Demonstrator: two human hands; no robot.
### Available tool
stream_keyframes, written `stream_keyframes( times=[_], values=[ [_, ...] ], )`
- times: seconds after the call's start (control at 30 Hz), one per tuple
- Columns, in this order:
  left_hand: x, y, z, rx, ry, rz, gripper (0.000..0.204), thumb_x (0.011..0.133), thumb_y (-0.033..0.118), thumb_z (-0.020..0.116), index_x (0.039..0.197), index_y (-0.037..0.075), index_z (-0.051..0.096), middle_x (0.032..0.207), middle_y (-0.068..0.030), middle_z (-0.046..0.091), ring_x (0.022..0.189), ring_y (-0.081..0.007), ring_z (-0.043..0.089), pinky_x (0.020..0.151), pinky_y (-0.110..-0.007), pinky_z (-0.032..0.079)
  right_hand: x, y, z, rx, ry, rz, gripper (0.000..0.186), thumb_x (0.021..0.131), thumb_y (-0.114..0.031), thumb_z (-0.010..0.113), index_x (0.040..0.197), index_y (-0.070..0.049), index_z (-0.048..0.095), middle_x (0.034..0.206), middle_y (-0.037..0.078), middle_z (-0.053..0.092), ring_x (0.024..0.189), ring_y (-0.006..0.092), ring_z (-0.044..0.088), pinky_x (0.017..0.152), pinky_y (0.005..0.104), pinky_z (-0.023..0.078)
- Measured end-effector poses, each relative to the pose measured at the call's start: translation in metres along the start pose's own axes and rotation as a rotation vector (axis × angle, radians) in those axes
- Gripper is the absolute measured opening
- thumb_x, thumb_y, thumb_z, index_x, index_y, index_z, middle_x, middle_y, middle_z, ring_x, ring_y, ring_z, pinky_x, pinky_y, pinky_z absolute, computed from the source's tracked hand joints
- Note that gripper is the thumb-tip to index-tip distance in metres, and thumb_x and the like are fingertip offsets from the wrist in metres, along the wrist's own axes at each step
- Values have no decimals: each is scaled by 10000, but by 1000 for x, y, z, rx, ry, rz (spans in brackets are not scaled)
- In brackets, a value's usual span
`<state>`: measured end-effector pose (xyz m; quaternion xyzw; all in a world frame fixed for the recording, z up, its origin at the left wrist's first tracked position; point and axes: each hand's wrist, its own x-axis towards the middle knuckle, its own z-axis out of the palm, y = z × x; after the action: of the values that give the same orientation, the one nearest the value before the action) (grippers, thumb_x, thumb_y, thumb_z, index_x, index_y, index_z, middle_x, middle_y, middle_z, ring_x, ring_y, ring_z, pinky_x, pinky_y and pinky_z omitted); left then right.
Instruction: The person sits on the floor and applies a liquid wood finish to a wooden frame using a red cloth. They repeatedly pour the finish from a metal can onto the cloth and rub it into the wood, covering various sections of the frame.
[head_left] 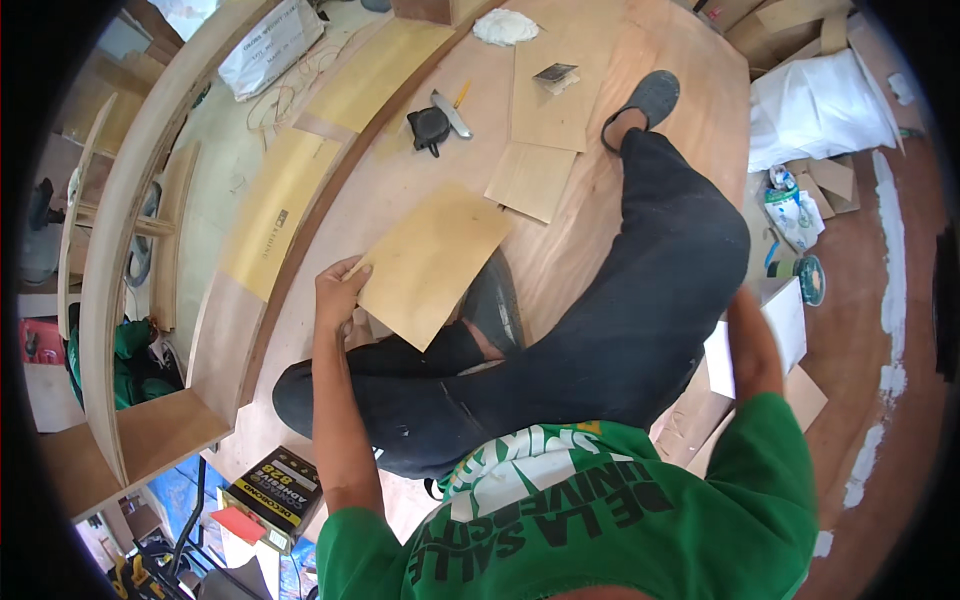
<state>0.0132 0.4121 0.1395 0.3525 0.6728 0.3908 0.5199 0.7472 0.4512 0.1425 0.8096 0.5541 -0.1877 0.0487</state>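
My left hand [341, 288] grips the left corner of a tan rectangular sheet [433, 265], thin and flat, with the thumb on top. The sheet is held above the wooden surface, in front of my bent left leg, and partly covers the foot there. My right forearm [752, 345] reaches down beside my right knee and is smeared by motion. The right hand is hidden behind the knee, so its fingers do not show. Beyond the sheet lie a black tape measure [430, 128], a utility knife [452, 115] and a yellow pencil [462, 94].
Brown sheets [533, 180] lie ahead, with a small dark card [556, 76] and a white cloth [506, 27]. A curved wooden frame [120, 250] rises at left. An adhesive can [275, 487] stands lower left. A white sack [820, 108] and a tape roll [810, 280] are at right.
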Motion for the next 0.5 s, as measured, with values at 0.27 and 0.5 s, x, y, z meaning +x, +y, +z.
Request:
stream_keyframes(
  times=[0.27, 0.5],
  values=[
    [-5, -44, -41, -101, 209, -145, 327, 933, 101, 714, 1201, -84, 681, 1035, -128, 737, 872, -166, 697, 760, -272, 553, 121, -282, -119, -288, 171, -989, 633, 894, -317, 719, 1416, -16, 522, 1400, 231, 556, 1258, 395, 558, 1062, 440, 458],
    [23, -65, -42, 43, 267, -181, 286, 908, 94, 761, 1119, -86, 692, 961, -122, 740, 796, -167, 686, 730, -291, 560, 76, -547, 128, -26, 517, -1298, 454, 835, -287, 695, 1263, -148, 636, 1309, 92, 611, 1392, 317, 448, 1147, 588, 290]
  ],
)
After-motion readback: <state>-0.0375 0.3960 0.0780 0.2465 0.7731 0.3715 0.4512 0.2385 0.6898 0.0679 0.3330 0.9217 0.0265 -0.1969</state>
